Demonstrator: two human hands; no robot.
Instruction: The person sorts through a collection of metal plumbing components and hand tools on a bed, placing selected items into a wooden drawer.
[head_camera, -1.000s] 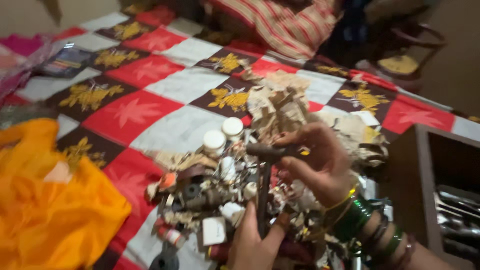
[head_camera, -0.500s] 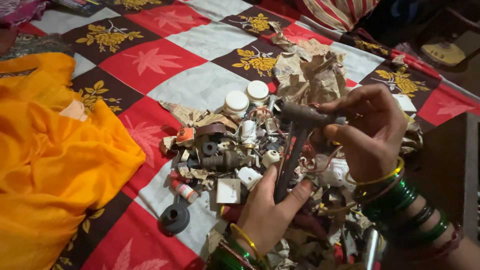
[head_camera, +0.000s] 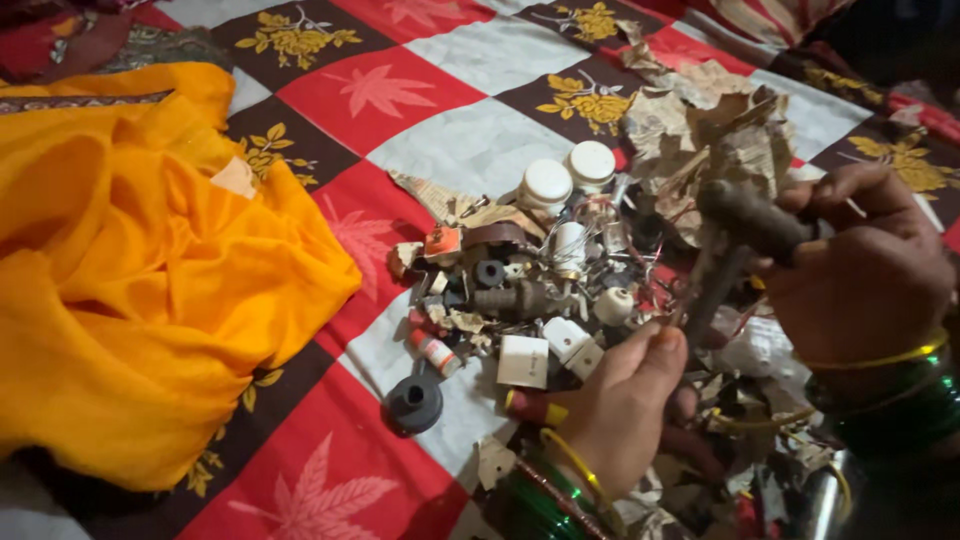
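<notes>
Both hands grasped a dark hammer (head_camera: 735, 245): the right hand (head_camera: 865, 275) clenched its blurred head, the left hand (head_camera: 620, 405) its handle; the heap (head_camera: 540, 290) beneath stayed indistinct.

Both hands (head_camera: 620, 410) on a hammer (head_camera: 745, 225) over scattered hardware (head_camera: 520, 300)

Dark rusty hammer (head_camera: 735, 245), head up, above junk pile.

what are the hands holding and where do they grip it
Both hold a dark hammer: the right hand grips its head, the left hand holds the lower handle.
</notes>
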